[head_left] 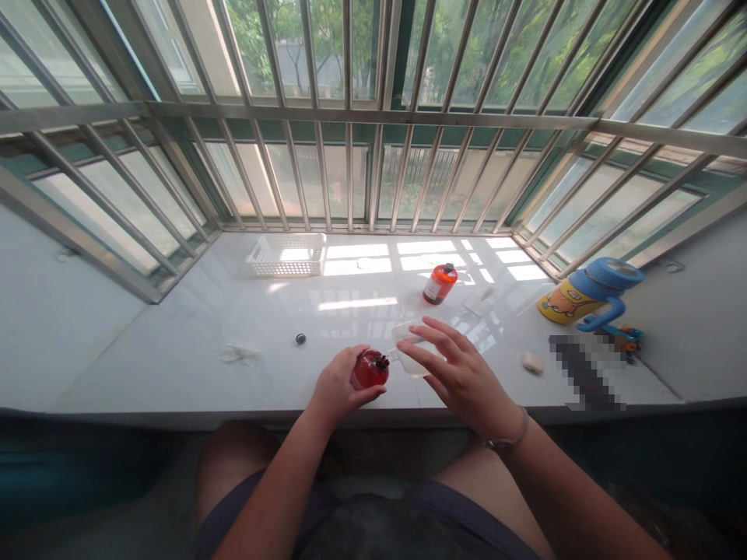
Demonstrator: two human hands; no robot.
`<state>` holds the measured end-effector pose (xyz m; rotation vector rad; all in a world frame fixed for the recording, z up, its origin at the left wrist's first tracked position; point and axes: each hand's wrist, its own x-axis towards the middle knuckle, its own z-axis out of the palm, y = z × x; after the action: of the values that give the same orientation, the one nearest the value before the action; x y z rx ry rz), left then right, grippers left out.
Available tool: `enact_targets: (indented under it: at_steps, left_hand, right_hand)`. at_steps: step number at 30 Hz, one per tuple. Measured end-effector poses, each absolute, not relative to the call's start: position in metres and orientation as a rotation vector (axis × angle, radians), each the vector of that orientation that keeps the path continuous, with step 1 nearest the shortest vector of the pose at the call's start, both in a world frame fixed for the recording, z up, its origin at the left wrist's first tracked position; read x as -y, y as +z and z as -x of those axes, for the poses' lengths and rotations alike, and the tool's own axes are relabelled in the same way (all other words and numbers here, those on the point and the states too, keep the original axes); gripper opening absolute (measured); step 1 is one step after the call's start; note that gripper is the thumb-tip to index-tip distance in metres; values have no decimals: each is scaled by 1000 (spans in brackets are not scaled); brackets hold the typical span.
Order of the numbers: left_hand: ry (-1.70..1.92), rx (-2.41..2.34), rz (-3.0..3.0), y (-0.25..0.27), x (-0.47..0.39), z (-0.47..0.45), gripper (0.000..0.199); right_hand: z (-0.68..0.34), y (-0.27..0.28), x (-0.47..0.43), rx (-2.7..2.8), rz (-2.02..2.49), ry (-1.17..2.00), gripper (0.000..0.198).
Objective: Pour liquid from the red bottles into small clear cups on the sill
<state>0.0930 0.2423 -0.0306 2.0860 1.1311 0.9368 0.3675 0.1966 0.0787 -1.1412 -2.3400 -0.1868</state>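
Observation:
My left hand (338, 385) is wrapped round a red bottle (366, 372) near the front edge of the white counter. The bottle's dark neck points up and to the right. With fingers above and thumb below, my right hand (464, 369) grips a clear bottle (413, 359) lying over sideways. Its narrow neck comes right up to the red bottle's dark mouth; whether the two touch I cannot tell. A little pale liquid seems to lie in the clear bottle. A small black cap (300, 339) rests on the counter left of my hands.
Behind my hands stands another red bottle (440, 285) with a black cap. A white basket (285, 257) sits by the barred window. To the right are a blue-and-yellow jug (583, 294), a pinkish lump (532, 362) and a blurred-out patch (587, 373). Crumpled tissue (239, 354) lies left.

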Motion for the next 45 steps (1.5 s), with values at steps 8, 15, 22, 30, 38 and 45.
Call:
enact_targets:
  at_steps: [8, 15, 22, 30, 38, 45]
  left_hand:
    - [930, -1132, -2067, -29, -242, -93, 76]
    - [958, -1128, -2065, -28, -242, -93, 74]
    - [954, -1134, -2069, -28, -242, -93, 75]
    - [962, -1137, -2066, -29, -242, -92, 76]
    - [968, -1130, -2056, -28, -242, -92, 75]
    - [968, -1129, -2058, -27, -242, -91, 75]
  right_hand:
    - [-367, 80, -197, 2340, 1132, -216, 60]
    - [-367, 81, -198, 2352, 1145, -228, 64]
    - [-367, 82, -199, 2368, 1139, -229, 64]
    - [-367, 83, -199, 2383, 1127, -244, 63]
    - [-366, 88, -200, 2398, 1110, -276, 62]
    - [-366, 91, -201, 2418, 1104, -304, 60]
